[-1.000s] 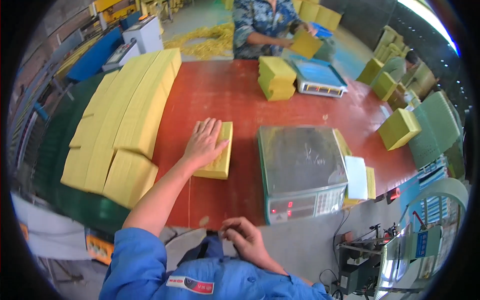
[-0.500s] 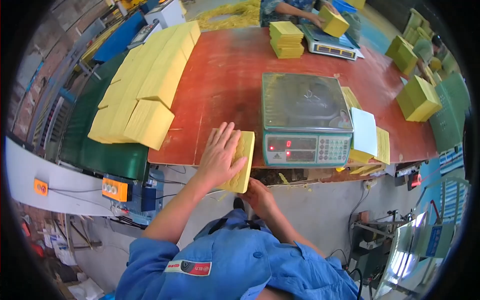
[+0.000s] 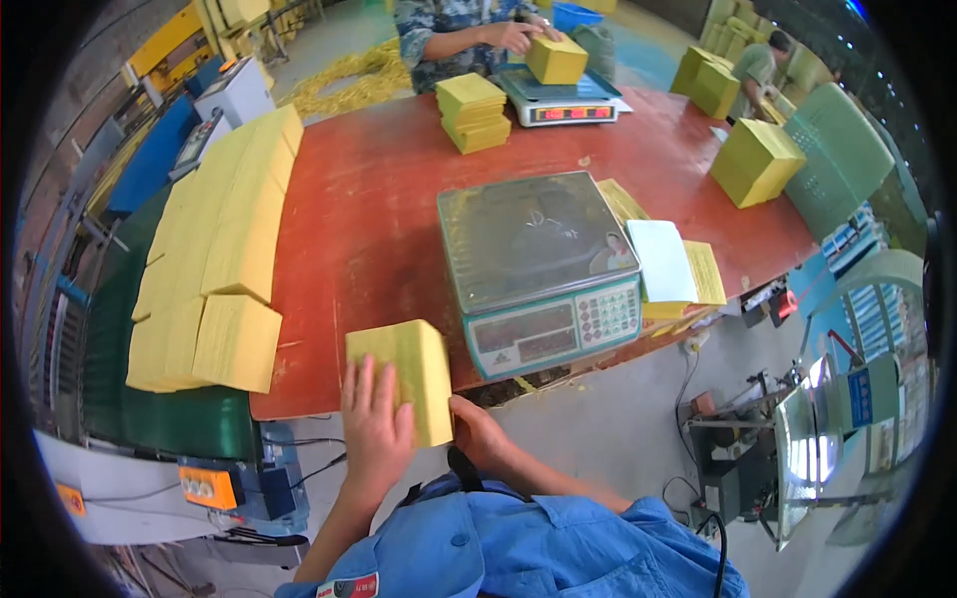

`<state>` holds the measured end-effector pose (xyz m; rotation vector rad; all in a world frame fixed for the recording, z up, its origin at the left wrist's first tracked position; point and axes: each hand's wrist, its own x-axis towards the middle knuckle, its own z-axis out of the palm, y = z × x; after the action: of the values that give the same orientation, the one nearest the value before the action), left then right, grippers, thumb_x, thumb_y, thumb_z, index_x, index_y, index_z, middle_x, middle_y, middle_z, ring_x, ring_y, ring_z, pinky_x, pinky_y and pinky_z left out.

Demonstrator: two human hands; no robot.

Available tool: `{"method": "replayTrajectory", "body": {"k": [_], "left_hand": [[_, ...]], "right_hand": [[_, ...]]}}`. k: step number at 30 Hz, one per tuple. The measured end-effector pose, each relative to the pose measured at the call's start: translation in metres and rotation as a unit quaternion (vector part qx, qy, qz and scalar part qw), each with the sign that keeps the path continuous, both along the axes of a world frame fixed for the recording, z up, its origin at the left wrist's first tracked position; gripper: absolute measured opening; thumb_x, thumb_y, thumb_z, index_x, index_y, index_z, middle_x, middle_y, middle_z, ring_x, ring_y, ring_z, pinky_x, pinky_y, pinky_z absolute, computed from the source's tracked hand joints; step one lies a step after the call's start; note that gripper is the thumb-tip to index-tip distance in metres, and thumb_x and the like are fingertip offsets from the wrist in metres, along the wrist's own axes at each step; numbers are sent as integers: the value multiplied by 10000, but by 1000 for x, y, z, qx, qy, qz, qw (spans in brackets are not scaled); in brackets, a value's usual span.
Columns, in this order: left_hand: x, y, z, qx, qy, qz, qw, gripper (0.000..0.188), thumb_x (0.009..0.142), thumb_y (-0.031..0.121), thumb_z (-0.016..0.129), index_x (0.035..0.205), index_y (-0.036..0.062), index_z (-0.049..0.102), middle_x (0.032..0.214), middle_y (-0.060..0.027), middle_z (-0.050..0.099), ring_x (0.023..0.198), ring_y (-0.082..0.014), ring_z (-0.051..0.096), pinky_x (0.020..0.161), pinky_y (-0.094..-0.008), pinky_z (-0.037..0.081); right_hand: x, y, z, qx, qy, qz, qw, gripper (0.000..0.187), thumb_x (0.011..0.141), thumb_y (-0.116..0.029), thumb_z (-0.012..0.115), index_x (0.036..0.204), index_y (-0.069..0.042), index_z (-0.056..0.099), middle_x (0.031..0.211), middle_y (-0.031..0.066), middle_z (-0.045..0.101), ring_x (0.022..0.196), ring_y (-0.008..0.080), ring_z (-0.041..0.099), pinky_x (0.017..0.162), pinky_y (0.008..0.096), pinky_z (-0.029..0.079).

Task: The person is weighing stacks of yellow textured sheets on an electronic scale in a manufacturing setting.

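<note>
A thick stack of yellow paper (image 3: pixel 419 384) stands at the front edge of the red table, left of a digital scale (image 3: pixel 543 249). My left hand (image 3: pixel 377 424) lies with outstretched fingers against the near left face of the stack. From the lower right my right hand (image 3: pixel 480 431) holds the near right edge, its fingertips partly hidden by the stack. Between them my two hands support the stack. The scale's dark metal plate carries nothing. Beside it on the right lie yellow sheets (image 3: pixel 705 271) with a pale blue-white sheet (image 3: pixel 660 259) over them.
Rows of yellow paper blocks (image 3: pixel 224 224) line the left, by a green belt (image 3: pixel 110 349). Across the red table (image 3: pixel 349 219), a person's hands (image 3: pixel 523 38) touch a yellow block (image 3: pixel 556 60) on a second scale (image 3: pixel 563 108). Another block (image 3: pixel 756 159) stands right, beside a green chair (image 3: pixel 837 149).
The view has swung right. The stack is turned and more upright, and my left hand has slid from its broad face to its near left side. The co-worker's hand has shifted on the far block.
</note>
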<state>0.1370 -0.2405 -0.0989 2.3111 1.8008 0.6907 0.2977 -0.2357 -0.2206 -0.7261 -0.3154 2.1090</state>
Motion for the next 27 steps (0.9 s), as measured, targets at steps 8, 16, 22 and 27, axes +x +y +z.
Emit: {"method": "replayTrajectory", "body": {"k": [8,16,22,27], "left_hand": [[-12,-6,36,-92,-476,81,871,489,1062,278,334,1465,10,403,1475,-130,448,1366,-243,418,1124,-383,333],[91,87,0,-136,-806,-76,571,509,1021,375,410,1413,53,443,1367,-94,530,1247,-247,523,1045,-421,432],[213,175,18,-270,-893,-66,354,474,1008,406,453,1364,97,498,1332,-67,564,1215,-239,555,1026,-432,461],[240,206,-2,-259,-906,-51,331,509,1000,438,453,1370,91,491,1347,-82,557,1235,-265,547,1039,-447,454]], "right_hand": [[45,33,99,280,-206,35,937,532,1061,-399,395,1399,-1,496,1284,89,597,1211,154,517,1058,345,384],[143,100,198,531,-524,-224,627,333,904,-88,624,1223,5,635,1075,163,609,977,295,603,848,355,490],[199,191,217,542,-624,-240,509,252,862,-72,620,1102,5,626,1240,188,611,1161,389,553,1006,467,430],[223,247,211,551,-616,-166,538,239,880,-67,602,1097,32,616,1230,202,624,1164,363,576,984,427,457]]}}
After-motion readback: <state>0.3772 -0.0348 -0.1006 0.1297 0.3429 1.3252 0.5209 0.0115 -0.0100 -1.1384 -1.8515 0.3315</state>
